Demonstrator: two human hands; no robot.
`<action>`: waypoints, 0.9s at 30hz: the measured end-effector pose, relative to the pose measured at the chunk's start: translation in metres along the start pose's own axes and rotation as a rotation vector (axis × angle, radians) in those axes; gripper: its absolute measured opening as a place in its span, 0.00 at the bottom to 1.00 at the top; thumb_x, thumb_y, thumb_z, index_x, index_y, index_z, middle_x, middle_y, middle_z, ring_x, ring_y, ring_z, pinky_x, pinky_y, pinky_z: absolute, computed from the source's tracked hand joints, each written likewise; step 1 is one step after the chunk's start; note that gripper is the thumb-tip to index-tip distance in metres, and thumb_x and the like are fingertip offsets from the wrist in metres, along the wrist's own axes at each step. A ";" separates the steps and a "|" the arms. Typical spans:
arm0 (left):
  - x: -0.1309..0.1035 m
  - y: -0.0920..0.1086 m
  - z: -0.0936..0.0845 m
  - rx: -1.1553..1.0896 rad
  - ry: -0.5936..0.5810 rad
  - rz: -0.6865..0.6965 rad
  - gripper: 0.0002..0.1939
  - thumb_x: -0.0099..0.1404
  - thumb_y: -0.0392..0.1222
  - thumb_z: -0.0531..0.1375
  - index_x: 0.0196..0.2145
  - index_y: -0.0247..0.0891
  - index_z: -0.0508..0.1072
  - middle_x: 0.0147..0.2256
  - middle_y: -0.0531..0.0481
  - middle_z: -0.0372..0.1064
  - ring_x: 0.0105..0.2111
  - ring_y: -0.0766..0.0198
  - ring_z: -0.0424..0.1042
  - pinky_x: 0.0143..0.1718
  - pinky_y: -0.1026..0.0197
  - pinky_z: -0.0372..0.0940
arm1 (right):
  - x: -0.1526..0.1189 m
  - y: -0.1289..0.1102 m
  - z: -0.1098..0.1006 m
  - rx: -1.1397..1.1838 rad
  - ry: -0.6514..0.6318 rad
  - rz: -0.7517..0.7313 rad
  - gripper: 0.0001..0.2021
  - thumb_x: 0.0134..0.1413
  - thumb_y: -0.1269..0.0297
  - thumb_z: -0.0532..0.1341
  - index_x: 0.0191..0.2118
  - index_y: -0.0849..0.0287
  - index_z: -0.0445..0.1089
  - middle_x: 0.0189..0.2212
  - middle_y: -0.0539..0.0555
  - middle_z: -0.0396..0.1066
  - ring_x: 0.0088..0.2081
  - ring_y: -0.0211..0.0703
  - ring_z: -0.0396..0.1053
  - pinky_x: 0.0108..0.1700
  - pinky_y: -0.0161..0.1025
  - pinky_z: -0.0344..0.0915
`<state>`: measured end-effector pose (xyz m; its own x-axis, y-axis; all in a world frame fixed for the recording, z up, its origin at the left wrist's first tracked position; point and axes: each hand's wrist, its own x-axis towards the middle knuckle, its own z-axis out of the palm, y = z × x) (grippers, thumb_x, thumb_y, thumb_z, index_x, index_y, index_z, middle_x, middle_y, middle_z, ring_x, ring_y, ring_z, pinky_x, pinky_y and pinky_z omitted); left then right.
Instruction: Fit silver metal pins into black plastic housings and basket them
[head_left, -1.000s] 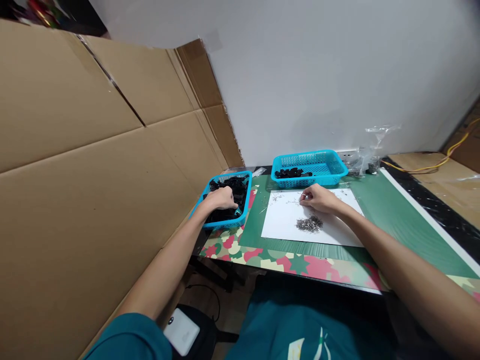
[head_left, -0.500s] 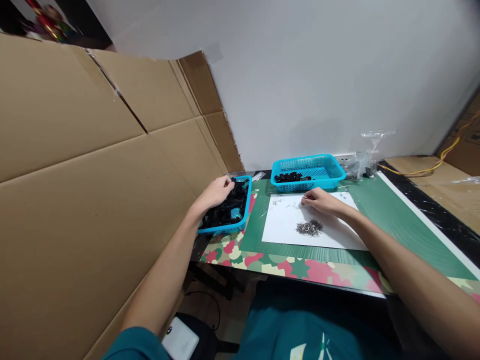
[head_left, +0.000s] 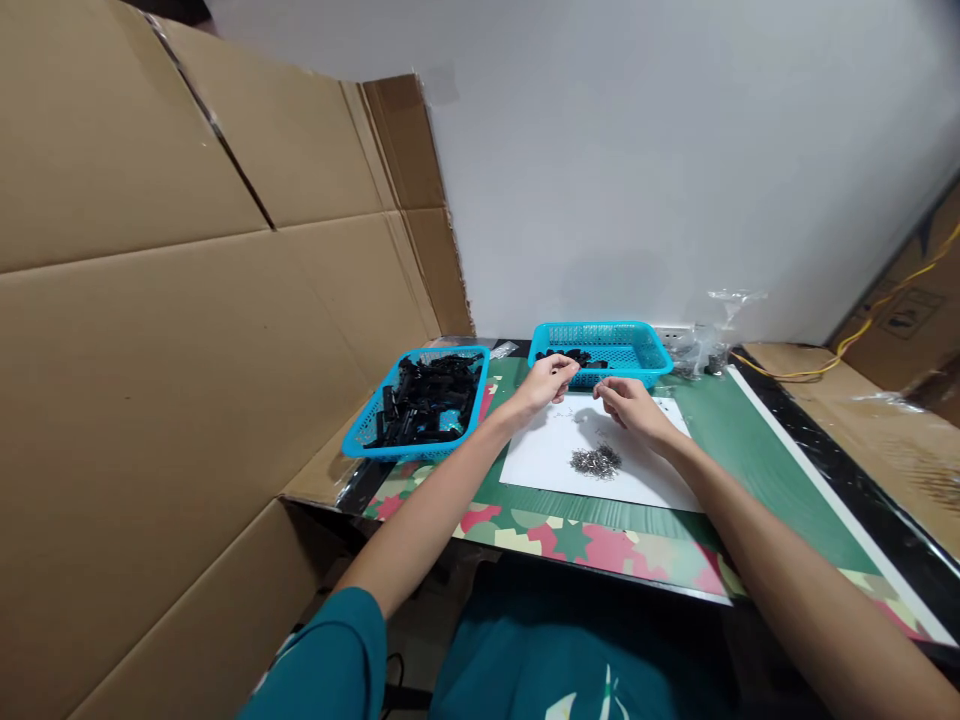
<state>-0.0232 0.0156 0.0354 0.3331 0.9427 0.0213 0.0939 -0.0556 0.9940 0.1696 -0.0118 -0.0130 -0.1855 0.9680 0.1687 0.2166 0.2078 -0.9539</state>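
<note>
My left hand (head_left: 546, 386) is above the far left part of a white sheet (head_left: 540, 465), its fingertips pinched together. Whatever it holds is too small or hidden to make out. Close by on the right, my right hand (head_left: 631, 408) is over the same sheet with thumb and fingers drawn together; its contents cannot be made out either. The two hands face each other with a small gap between them. Nearer to me on the sheet lies a pile of tiny metal pins or similar pieces (head_left: 596, 462), and a few loose ones are scattered behind it.
To the left, a blue basket (head_left: 352, 440) is filled with black plastic pieces (head_left: 424, 395). Another blue basket (head_left: 660, 365) stands at the back with some black pieces inside. Clear plastic bags (head_left: 701, 350) sit beside it. Cardboard (head_left: 187, 350) walls off the left side.
My left hand has come out of the left basket and moved right, over the sheet beside my right hand. My right hand stays over the sheet. The view has shifted slightly.
</note>
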 end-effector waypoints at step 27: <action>-0.007 -0.042 0.011 0.056 -0.002 0.103 0.19 0.63 0.55 0.69 0.34 0.37 0.71 0.23 0.58 0.57 0.22 0.71 0.55 0.25 0.63 0.49 | 0.000 0.005 0.006 -0.191 0.119 -0.163 0.17 0.59 0.48 0.60 0.34 0.58 0.73 0.32 0.56 0.76 0.32 0.45 0.68 0.35 0.40 0.60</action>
<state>-0.0188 0.0080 -0.0079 0.3452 0.9304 0.1229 0.1116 -0.1708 0.9790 0.1654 -0.0118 -0.0197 -0.1214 0.9271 0.3545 0.3720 0.3736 -0.8497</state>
